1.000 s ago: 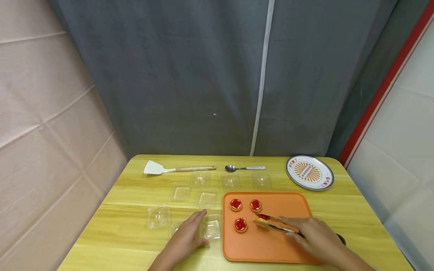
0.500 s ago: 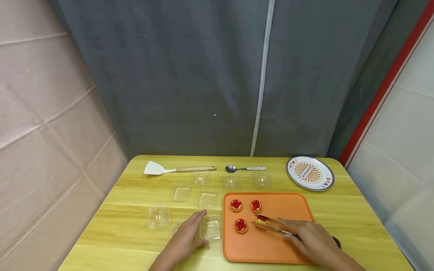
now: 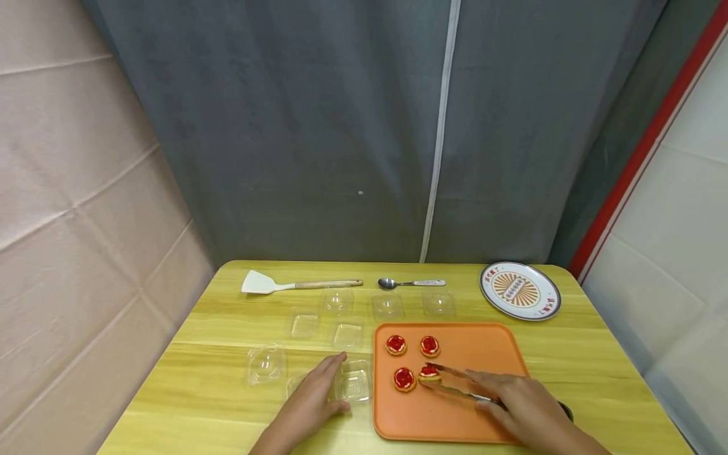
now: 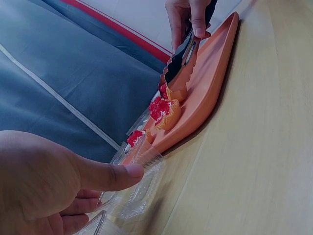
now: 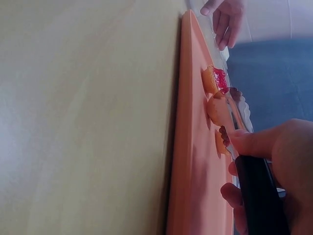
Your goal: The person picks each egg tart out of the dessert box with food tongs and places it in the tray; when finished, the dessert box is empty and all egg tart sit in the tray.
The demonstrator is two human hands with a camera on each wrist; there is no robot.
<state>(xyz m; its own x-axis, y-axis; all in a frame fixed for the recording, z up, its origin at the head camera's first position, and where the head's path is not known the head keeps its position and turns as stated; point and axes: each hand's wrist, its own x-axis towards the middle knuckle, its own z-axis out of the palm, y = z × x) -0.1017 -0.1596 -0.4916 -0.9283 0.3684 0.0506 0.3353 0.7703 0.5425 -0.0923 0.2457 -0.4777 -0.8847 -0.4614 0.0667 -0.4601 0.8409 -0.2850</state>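
Note:
My right hand (image 3: 526, 404) grips metal tongs (image 5: 261, 196) by their black handle. The scalloped tips stand either side of a small tart (image 3: 429, 372) with red topping, on the orange tray (image 3: 455, 423); whether both tips touch it I cannot tell. Close by on the tray are three more such tarts: one to its left (image 3: 404, 379) and two farther back (image 3: 395, 344). My left hand (image 3: 309, 401) lies left of the tray, fingers and thumb spread by a clear plastic container (image 3: 353, 382). In the left wrist view the thumb overlaps that container; contact is unclear.
Several clear plastic container pieces (image 3: 266, 364) lie left of and behind the tray. Along the back are a white spatula (image 3: 260, 282) with a wooden handle, a spoon (image 3: 388, 283) and a patterned plate (image 3: 520, 290). A grey curtain (image 3: 318, 139) hangs behind the table.
The tong tips have moved slightly left and stand farther apart. The tart between them has shifted left and shows more of its side. My left hand stays in place.

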